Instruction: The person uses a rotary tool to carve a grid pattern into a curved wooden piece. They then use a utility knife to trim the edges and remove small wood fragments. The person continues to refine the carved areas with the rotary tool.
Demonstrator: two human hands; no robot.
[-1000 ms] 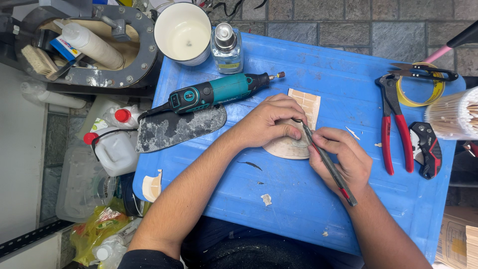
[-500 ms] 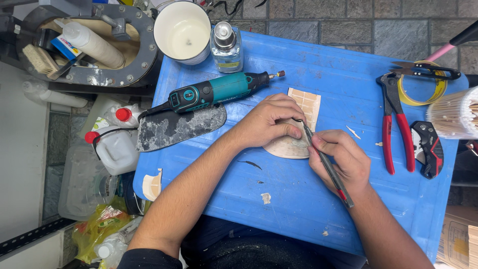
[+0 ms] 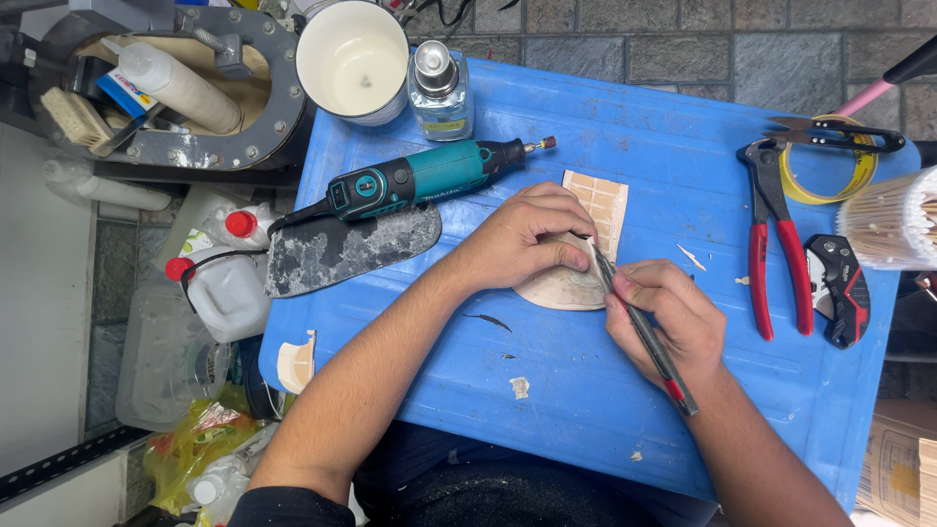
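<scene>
Head view: right hand point(image 3: 673, 322), knife point(image 3: 644, 332) shifted slightly; left hand point(image 3: 522, 239) unchanged.

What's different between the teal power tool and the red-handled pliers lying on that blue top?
The rotary tool is a thick teal and black cylinder with a small bit at its tip; the red-handled pliers are slim metal with two red grips. The rotary tool lies nearly crosswise, close to the left hand; the pliers lie lengthwise, off beyond the right hand. Both rest untouched on the blue work surface.
</scene>
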